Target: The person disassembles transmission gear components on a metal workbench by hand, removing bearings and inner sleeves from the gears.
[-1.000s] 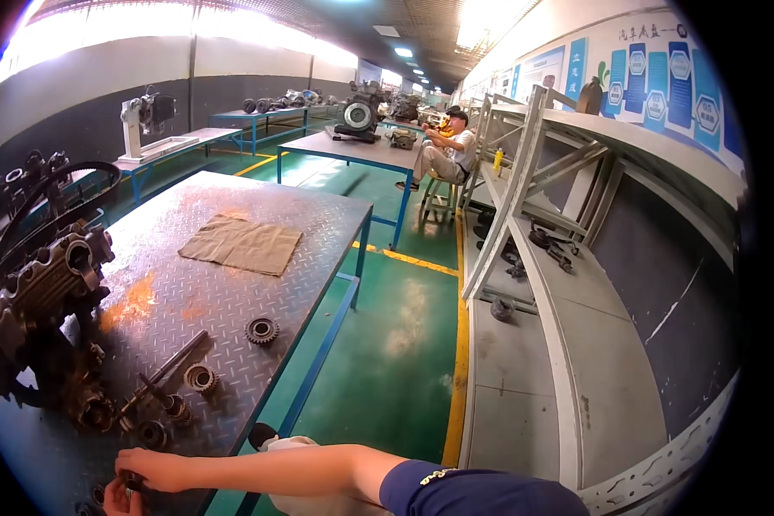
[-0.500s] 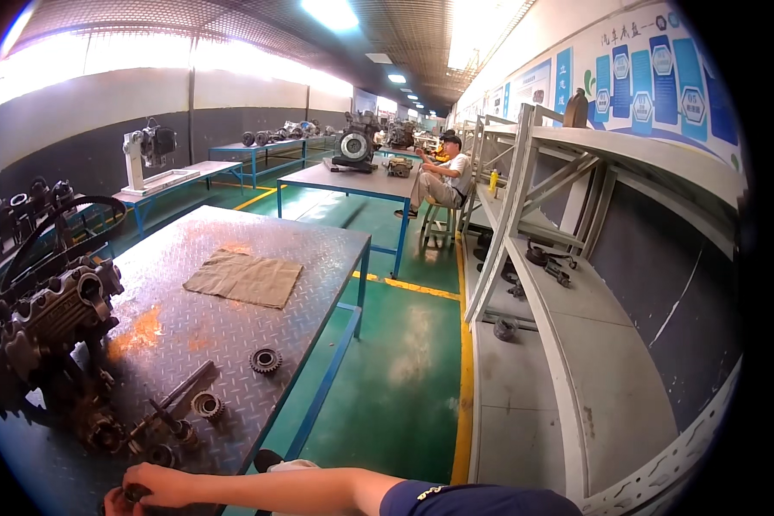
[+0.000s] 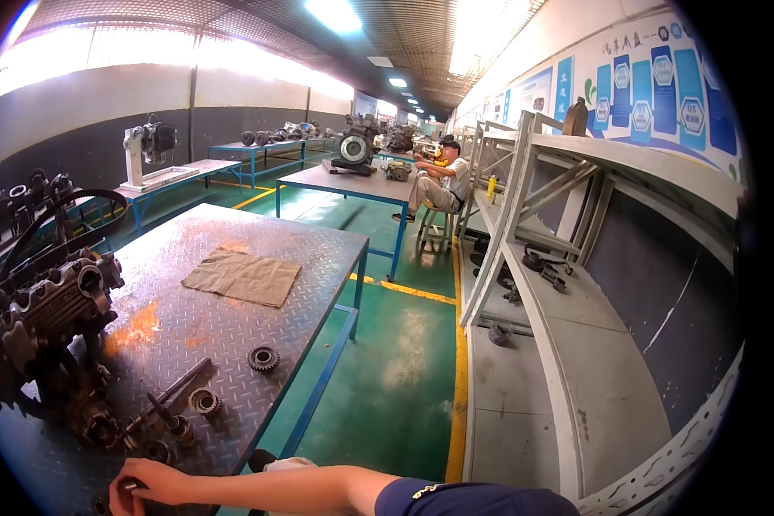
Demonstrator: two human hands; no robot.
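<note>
Right hand [image 3: 161, 483] pinched small dark part [image 3: 131, 485] at half past seven; left hand [image 3: 122, 504] mostly cropped, couldn't tell its fingers. Steady two-handed support over diamond-plate table [image 3: 232, 331], clear of eight-o'clock gear [image 3: 205, 402], seemed best.

The near table [image 3: 327, 258] in front of you has a top of metal plate, shiny, with a raised tread pattern, and the orange patch [image 3: 133, 328] on its left looks rough. The brown cloth [image 3: 242, 277] on it seems coarse and matt. To your left, the engine assembly [image 3: 52, 310] is of dark, mostly dull metal. The far gear [image 3: 264, 358] and the near gear [image 3: 205, 401] are toothed metal with a slight gleam. The small part [image 3: 132, 484] in your right hand [image 3: 150, 482] looks like dark metal, its finish mostly hidden. Your navy sleeve [image 3: 473, 499] is matt fabric. To your right, the green floor [image 3: 404, 370] is smooth and glossy, the grey shelves [image 3: 593, 361] dull
</note>
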